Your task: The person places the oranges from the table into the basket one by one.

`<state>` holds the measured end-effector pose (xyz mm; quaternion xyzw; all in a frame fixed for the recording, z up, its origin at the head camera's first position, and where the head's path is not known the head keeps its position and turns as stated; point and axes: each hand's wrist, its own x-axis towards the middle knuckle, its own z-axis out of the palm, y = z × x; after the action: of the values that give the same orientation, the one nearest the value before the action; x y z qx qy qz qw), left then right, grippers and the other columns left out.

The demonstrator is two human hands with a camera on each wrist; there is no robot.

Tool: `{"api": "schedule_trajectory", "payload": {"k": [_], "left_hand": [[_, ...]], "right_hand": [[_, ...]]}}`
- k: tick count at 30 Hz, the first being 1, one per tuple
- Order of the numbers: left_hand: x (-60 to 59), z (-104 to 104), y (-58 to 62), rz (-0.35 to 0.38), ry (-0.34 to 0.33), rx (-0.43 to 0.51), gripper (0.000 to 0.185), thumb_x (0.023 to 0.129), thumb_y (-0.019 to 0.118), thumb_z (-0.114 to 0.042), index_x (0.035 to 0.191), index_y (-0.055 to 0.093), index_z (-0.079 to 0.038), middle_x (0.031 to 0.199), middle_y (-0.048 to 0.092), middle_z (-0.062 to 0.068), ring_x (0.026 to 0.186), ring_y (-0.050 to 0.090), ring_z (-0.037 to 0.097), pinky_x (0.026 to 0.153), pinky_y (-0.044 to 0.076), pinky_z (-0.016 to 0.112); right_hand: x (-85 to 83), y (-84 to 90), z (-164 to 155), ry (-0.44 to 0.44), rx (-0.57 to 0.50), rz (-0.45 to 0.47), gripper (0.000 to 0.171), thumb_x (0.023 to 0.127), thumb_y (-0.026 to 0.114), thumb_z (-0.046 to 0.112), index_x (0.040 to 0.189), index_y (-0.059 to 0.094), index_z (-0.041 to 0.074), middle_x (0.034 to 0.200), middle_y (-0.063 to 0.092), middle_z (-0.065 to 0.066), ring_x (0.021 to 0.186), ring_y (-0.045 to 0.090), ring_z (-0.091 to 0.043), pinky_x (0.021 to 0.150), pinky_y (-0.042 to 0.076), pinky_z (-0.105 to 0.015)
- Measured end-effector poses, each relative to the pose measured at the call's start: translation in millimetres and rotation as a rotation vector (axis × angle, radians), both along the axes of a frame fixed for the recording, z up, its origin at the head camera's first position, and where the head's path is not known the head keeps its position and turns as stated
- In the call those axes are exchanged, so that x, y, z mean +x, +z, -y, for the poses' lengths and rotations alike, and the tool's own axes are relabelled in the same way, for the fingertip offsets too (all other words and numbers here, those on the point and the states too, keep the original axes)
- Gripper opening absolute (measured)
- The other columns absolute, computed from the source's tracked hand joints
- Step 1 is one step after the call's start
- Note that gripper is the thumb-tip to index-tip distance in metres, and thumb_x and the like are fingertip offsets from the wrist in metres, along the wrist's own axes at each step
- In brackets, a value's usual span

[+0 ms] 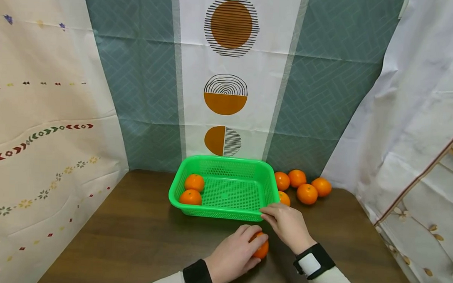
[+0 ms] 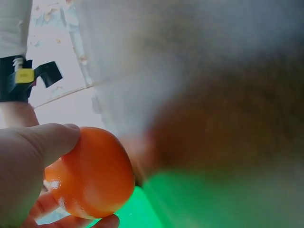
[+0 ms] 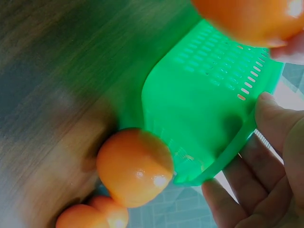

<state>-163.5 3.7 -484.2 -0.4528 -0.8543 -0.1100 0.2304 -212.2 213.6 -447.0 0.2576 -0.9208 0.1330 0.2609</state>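
Orange in left hand, prob. just off table.

Left hand fingers curled, gripping; right hand fingers extended

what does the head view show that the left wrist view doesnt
Only the head view shows the two oranges in the basket, the five loose oranges to the right of the basket, the brown table, and the right hand touching the basket's near right corner.

Only the left wrist view shows, close up, the thumb and fingers curled round the fruit; the rest is blur.

Both show the left hand holding an orange and the green basket.
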Motion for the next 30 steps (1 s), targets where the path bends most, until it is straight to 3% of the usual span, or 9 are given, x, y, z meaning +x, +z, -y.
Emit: {"api": "schedule_trajectory", "payload": {"k": [9, 20, 30], "left_hand": [[0.8, 22.6, 26.7, -0.018, 0.018, 0.032, 0.061, 0.085, 0.083, -0.034, 0.137, 0.057, -0.015, 0.135, 0.052, 0.007, 0.122, 0.050, 0.022, 0.095, 0.052, 0.026], [-1.5, 34.1, 42.3, -0.021, 0.035, 0.052, 0.061, 0.087, 0.082, -0.034, 0.139, 0.055, -0.016, 0.137, 0.050, 0.006, 0.124, 0.049, 0.021, 0.098, 0.051, 0.028], [-15.0, 45.7, 64.0, -0.025, 0.058, 0.107, 0.060, 0.087, 0.082, -0.032, 0.138, 0.055, -0.015, 0.136, 0.051, 0.007, 0.123, 0.049, 0.023, 0.098, 0.052, 0.031]], "right_hand": [[-1.4, 2.2, -0.6, 0.008, -0.004, -0.018, 0.018, 0.083, 0.085, 0.021, 0.101, 0.081, 0.021, 0.094, 0.072, 0.011, 0.083, 0.068, -0.009, 0.068, 0.058, -0.035], [-0.4, 0.8, -1.9, -0.001, 0.004, 0.015, 0.016, 0.085, 0.083, 0.025, 0.101, 0.080, 0.024, 0.092, 0.071, 0.013, 0.082, 0.066, -0.006, 0.068, 0.057, -0.032], [-1.6, 1.4, -2.1, 0.014, -0.006, 0.010, 0.016, 0.087, 0.082, 0.025, 0.102, 0.080, 0.023, 0.093, 0.071, 0.013, 0.083, 0.066, -0.006, 0.069, 0.058, -0.032]]}}
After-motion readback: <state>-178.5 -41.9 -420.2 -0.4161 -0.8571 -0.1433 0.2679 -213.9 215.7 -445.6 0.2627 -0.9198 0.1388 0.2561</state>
